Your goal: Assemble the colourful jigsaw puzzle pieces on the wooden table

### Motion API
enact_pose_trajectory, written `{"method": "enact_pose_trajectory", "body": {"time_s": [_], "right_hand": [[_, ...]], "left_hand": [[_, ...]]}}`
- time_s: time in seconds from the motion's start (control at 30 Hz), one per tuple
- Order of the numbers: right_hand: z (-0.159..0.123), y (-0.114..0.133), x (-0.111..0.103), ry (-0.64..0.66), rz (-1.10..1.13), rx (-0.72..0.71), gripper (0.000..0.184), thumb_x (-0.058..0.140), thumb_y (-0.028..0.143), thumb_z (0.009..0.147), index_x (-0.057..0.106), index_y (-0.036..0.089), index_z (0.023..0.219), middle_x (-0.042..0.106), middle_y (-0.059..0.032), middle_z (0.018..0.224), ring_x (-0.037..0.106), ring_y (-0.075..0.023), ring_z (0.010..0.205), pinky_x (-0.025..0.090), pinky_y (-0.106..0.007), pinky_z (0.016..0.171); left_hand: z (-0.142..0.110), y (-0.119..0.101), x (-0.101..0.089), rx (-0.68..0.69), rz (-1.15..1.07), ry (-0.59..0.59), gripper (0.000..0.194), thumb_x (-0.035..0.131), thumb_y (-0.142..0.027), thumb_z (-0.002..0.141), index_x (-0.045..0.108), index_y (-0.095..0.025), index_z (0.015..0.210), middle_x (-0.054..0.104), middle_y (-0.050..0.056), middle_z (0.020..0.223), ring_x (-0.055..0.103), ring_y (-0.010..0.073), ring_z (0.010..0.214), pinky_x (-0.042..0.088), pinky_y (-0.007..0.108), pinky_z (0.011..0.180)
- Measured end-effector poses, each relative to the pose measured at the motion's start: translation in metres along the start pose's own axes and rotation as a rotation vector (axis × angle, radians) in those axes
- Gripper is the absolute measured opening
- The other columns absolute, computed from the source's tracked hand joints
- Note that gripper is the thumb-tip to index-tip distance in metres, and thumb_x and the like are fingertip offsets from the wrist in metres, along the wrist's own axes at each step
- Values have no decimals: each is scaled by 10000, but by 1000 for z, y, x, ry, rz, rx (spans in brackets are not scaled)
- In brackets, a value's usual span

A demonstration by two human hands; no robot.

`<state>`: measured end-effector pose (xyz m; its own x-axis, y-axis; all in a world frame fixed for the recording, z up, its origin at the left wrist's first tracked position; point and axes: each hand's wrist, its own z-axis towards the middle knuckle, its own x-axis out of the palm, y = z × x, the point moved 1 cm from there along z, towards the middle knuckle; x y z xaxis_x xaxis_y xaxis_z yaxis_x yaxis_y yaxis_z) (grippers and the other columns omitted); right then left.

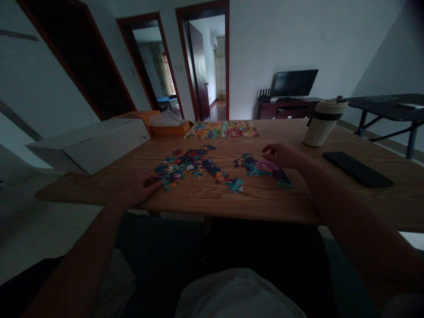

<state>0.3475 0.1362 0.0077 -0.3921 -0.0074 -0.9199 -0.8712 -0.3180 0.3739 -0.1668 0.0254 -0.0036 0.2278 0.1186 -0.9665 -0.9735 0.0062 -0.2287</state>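
Blue-and-orange jigsaw pieces [185, 167] are spread within reach on the desk [265, 203], the left hand [139, 190] and right hand [281, 157] loosely curled, no piece visibly gripped.

Room's dim, cool blue-grey cast overall. Brightest patch is the curtained window [220, 66] down the hall, so light comes from far back. Wooden counter [251, 203] reads warmer, with soft shadows and no hard glare. Lower frame falls nearly black. Strong wide-angle bend: door frames [227, 57] lean toward the edges. Puzzle pieces [185, 168] look slightly soft and noisy; no obvious motion blur.
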Motion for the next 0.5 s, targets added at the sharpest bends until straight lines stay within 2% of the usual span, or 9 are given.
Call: {"method": "enact_pose_trajectory", "body": {"time_s": [0.13,0.33,0.5], "right_hand": [[1,-3,2,7,-11,6,307,584,313,961,714,148,1185,769,-125,997,711,-215,765,521,-301,698],[0,-5,1,24,-5,18,289,577,313,963,718,153,1158,770,-136,1020,719,-222,792,541,-309,711],[1,-7,3,23,2,-10,261,591,309,946,729,194,1136,779,-113,1009,727,-221,798,552,-306,708]], "left_hand": [[-1,-1,6,61,21,-96,568,508,-650,839,712,-237,1171,665,105,1322,611,351,1214,465,467,1051],[6,-30,7,129,25,-43,644,544,-675,827,680,-234,1276,658,102,1356,602,344,1243,431,455,1101],[8,-40,13,188,13,-64,568,527,-655,866,703,-250,1223,695,78,1298,616,324,1218,441,447,1087]]}}
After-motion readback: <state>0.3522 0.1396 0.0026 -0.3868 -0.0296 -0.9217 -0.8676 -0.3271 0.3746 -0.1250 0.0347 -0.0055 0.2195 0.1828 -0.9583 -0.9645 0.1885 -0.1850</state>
